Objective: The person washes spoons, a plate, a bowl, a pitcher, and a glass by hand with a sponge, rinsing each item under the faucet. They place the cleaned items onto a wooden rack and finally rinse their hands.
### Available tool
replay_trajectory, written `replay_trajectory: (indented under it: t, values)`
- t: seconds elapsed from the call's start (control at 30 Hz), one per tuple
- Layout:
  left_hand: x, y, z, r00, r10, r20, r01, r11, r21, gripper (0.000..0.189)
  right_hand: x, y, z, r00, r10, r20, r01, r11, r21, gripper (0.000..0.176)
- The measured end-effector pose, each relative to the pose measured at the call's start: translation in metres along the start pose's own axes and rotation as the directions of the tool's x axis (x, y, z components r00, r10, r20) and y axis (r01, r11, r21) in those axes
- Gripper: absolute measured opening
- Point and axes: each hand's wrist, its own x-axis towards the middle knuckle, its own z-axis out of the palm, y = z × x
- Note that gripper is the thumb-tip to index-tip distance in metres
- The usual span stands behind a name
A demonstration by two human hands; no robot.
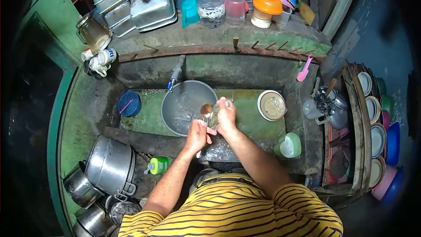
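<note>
Right hand point(226, 115): fingers curled round clear glass point(214, 115). Left hand point(197, 137): fingers partly open, hold unclear, near grey basin point(172, 113).

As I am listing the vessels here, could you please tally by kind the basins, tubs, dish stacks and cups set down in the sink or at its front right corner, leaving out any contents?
Grey basin: 1
Blue tub: 1
White-rimmed dish stack: 1 (number of layers unclear)
Green cup: 1
Total: 4
</note>
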Motion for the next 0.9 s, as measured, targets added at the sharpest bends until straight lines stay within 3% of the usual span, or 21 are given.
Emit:
replay_trajectory:
  t: [0.03, 0.1, 0.17, 0.2, 0.23, 0.27, 0.3, 0.33, 0.37, 0.43, 0.5, 0.57, 0.6, 0.63, 0.7, 0.77, 0.83, 0.87, 0.9]
  values:
    - [-0.002, 0.009, 0.003, 1.0, -0.027, -0.002, 0.027, 0.999, 0.02, 0.018, -0.01, -0.022, -0.003, 0.989, 0.133, 0.062, -0.144, 0.958, 0.249, 0.019]
    - [-0.001, 0.007, 0.006, 1.0, 0.001, -0.009, 0.0, 1.0, 0.029, 0.015, -0.014, -0.03, -0.012, 0.995, 0.071, 0.068, -0.091, 0.924, 0.372, 0.022]
    - [0.001, 0.007, 0.013, 0.999, 0.045, -0.021, -0.043, 0.995, 0.086, 0.014, -0.02, -0.037, -0.019, 0.994, 0.068, 0.09, -0.096, 0.927, 0.361, 0.019]
    - [0.001, 0.007, 0.019, 0.996, 0.087, -0.032, -0.081, 0.987, 0.141, 0.012, -0.022, -0.04, -0.018, 0.967, -0.226, 0.118, 0.229, 0.973, -0.013, 0.017]
    - [0.003, 0.001, 0.025, 0.972, 0.232, -0.026, -0.222, 0.953, 0.207, 0.011, -0.023, -0.044, -0.016, 0.85, -0.463, 0.251, 0.526, 0.771, -0.359, 0.018]
    - [0.003, -0.003, 0.032, 0.968, 0.25, -0.014, -0.242, 0.948, 0.205, 0.01, -0.025, -0.049, -0.018, 0.946, -0.242, 0.216, 0.318, 0.817, -0.481, 0.019]
    - [0.0, 0.001, 0.038, 0.964, 0.267, -0.004, -0.26, 0.943, 0.205, 0.01, -0.009, -0.038, -0.022, 0.806, -0.501, 0.315, 0.592, 0.669, -0.449, 0.013]
    - [0.003, -0.003, 0.04, 0.98, 0.2, -0.009, -0.198, 0.976, 0.093, 0.009, 0.003, -0.041, -0.026, 0.781, -0.525, 0.34, 0.625, 0.636, -0.453, 0.011]
    - [0.004, -0.006, 0.039, 0.979, 0.205, -0.011, -0.203, 0.974, 0.096, 0.009, 0.016, -0.044, -0.029, 0.753, -0.546, 0.366, 0.657, 0.601, -0.454, 0.011]
    - [-0.006, 0.01, 0.041, 0.999, -0.032, 0.04, 0.039, 0.983, -0.18, 0.008, 0.032, -0.06, -0.026, 0.898, -0.432, 0.085, 0.394, 0.701, -0.594, 0.023]
    - [-0.01, 0.018, 0.049, 0.999, -0.042, -0.015, 0.039, 0.986, -0.16, 0.008, 0.03, -0.067, -0.029, 0.94, -0.342, -0.015, 0.274, 0.778, -0.565, 0.025]
    - [-0.009, 0.019, 0.052, 1.0, -0.004, -0.008, 0.003, 0.995, -0.096, 0.008, 0.018, -0.072, -0.034, 0.792, -0.547, 0.271, 0.58, 0.536, -0.613, 0.026]
    - [-0.011, 0.018, 0.055, 0.999, 0.046, -0.007, -0.046, 0.994, -0.094, 0.007, 0.016, -0.072, -0.039, 0.668, -0.622, 0.409, 0.726, 0.422, -0.543, 0.024]
    - [-0.012, 0.013, 0.058, 0.999, 0.041, -0.006, -0.041, 0.995, -0.094, 0.007, 0.02, -0.076, -0.045, 0.62, -0.609, 0.495, 0.773, 0.364, -0.52, 0.023]
    - [-0.012, 0.006, 0.065, 0.993, 0.104, -0.048, -0.103, 0.994, 0.023, 0.008, 0.033, -0.083, -0.049, 0.725, -0.517, 0.455, 0.684, 0.462, -0.565, 0.021]
    - [-0.011, 0.01, 0.071, 0.993, 0.105, -0.053, -0.105, 0.995, 0.002, 0.01, 0.043, -0.084, -0.044, 0.833, -0.546, 0.09, 0.499, 0.67, -0.55, 0.021]
    - [-0.011, 0.019, 0.076, 0.993, 0.094, -0.068, -0.096, 0.995, -0.038, 0.013, 0.03, -0.082, -0.045, 0.792, -0.607, 0.063, 0.543, 0.653, -0.528, 0.022]
    - [-0.011, 0.015, 0.075, 0.986, 0.16, -0.046, -0.153, 0.981, 0.116, 0.013, 0.028, -0.079, -0.047, 0.551, -0.789, 0.272, 0.776, 0.365, -0.514, 0.023]
    - [-0.011, 0.015, 0.076, 0.986, 0.159, -0.048, -0.153, 0.981, 0.117, 0.013, 0.022, -0.086, -0.053, 0.603, -0.706, 0.371, 0.758, 0.362, -0.542, 0.02]
